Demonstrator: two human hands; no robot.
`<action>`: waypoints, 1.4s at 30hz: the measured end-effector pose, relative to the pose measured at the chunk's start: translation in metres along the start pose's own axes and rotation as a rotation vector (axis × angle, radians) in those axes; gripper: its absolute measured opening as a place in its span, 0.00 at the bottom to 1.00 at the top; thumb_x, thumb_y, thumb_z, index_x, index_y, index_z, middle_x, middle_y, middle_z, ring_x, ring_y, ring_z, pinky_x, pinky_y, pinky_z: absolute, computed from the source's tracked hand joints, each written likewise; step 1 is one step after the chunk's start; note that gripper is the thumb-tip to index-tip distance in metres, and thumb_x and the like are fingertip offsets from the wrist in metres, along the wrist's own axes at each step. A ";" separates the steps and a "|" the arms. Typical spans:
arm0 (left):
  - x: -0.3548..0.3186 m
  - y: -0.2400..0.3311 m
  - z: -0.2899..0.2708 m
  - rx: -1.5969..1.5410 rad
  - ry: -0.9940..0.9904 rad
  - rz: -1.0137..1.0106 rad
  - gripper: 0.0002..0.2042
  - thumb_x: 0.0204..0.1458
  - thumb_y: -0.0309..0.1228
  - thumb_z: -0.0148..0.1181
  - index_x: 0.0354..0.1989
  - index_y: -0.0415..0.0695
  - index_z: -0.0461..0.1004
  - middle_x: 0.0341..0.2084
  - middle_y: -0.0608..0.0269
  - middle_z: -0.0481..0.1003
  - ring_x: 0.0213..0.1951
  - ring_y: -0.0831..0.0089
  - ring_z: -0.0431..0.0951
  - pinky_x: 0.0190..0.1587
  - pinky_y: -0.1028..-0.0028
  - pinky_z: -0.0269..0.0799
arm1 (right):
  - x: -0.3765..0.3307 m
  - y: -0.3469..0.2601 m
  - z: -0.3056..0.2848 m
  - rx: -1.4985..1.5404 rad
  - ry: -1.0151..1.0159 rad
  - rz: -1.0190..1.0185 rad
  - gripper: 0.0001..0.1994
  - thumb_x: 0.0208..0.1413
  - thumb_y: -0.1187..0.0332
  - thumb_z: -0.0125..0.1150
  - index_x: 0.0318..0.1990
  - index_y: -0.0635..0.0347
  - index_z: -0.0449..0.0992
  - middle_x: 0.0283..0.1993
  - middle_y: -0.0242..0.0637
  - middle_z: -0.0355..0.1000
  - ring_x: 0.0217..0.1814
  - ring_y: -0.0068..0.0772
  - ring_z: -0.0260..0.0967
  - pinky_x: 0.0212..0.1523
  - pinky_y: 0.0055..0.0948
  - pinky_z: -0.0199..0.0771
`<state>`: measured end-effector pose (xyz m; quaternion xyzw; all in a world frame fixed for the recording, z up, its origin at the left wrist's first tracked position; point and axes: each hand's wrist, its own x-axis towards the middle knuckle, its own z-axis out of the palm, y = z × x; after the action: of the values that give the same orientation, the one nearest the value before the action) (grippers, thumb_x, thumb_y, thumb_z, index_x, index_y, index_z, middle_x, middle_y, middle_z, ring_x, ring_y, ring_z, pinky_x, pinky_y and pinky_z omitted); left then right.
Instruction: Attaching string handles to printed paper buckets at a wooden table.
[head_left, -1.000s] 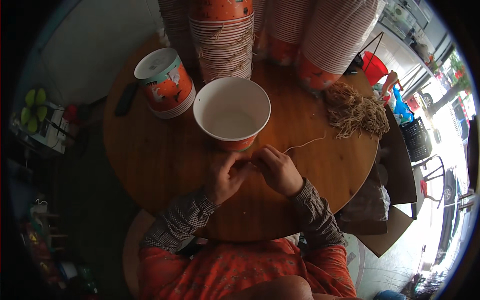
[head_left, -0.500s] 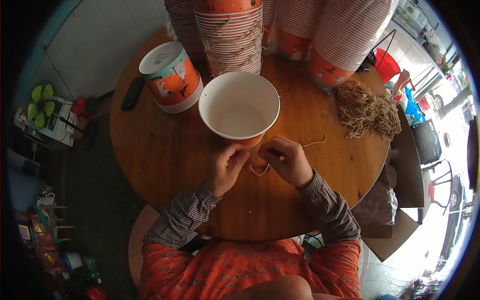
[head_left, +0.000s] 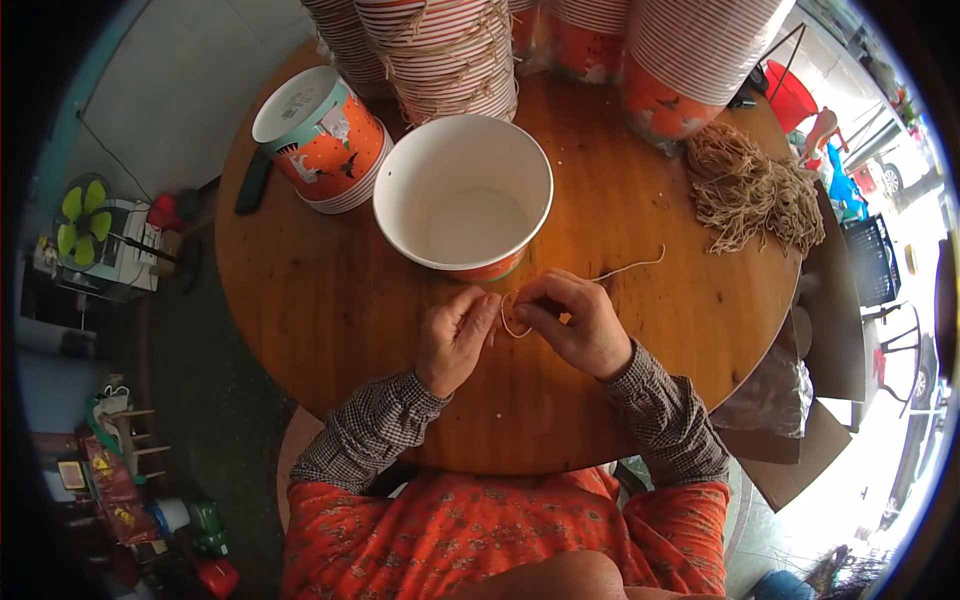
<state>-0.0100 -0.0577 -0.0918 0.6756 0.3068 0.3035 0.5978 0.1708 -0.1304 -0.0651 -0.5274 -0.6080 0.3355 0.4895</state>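
Both my hands work on one thin tan string (head_left: 632, 267) just in front of a white paper bucket (head_left: 462, 200). The string makes a small loop between my fingertips, and a loose end trails off to the right on the table. My left hand (head_left: 455, 338) is closed, thumb and forefinger pinching the loop's left side. With a like pinch my right hand (head_left: 577, 318) grips the string on the other side. The bucket stands open end up, its inside white, with an orange patterned outside showing under the rim. One small hole is visible near its left rim.
Upside-down orange buckets (head_left: 325, 150) stand nested at the left, beside a dark phone-like object (head_left: 254, 182). Tall bucket stacks (head_left: 440, 60) line the back, one with strings attached. A tangled bundle of strings (head_left: 755, 190) lies right on the round wooden table (head_left: 400, 425). Cardboard (head_left: 800, 460) sits beyond its edge.
The view has shifted, so the bucket and stacks appear higher up and larger. My hands have moved slightly apart, and the string loop between them is now smaller and raised to the fingertips.
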 end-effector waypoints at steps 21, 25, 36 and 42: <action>0.002 -0.016 0.006 0.375 0.142 0.425 0.04 0.54 0.19 0.57 0.35 0.39 0.69 0.31 0.58 0.72 0.33 0.65 0.74 0.35 0.71 0.71 | -0.004 0.007 0.002 0.067 0.066 0.048 0.05 0.53 0.75 0.62 0.36 0.66 0.74 0.28 0.34 0.73 0.29 0.20 0.74 0.30 0.21 0.73; 0.004 -0.012 0.008 0.431 0.183 0.519 0.05 0.53 0.18 0.57 0.36 0.39 0.70 0.32 0.56 0.72 0.32 0.63 0.74 0.35 0.70 0.72 | -0.005 0.012 0.003 0.118 0.077 0.043 0.04 0.50 0.76 0.61 0.33 0.66 0.74 0.28 0.40 0.74 0.27 0.29 0.75 0.30 0.26 0.74; 0.021 0.041 0.016 0.952 0.409 0.964 0.18 0.47 0.22 0.65 0.48 0.37 0.71 0.44 0.55 0.74 0.45 0.55 0.73 0.49 0.59 0.69 | 0.000 0.021 -0.024 0.575 0.242 0.206 0.06 0.58 0.70 0.60 0.34 0.64 0.72 0.27 0.26 0.70 0.24 0.14 0.66 0.25 0.17 0.67; 0.051 0.060 0.028 1.192 0.323 0.707 0.21 0.47 0.32 0.67 0.49 0.39 0.71 0.39 0.59 0.75 0.42 0.61 0.75 0.50 0.62 0.64 | 0.006 0.026 -0.028 0.616 0.442 0.141 0.06 0.59 0.70 0.59 0.34 0.63 0.71 0.26 0.27 0.69 0.22 0.14 0.65 0.21 0.16 0.66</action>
<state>0.0467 -0.0411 -0.0324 0.8933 0.2679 0.3559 -0.0607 0.2060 -0.1221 -0.0798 -0.4559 -0.3210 0.4136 0.7198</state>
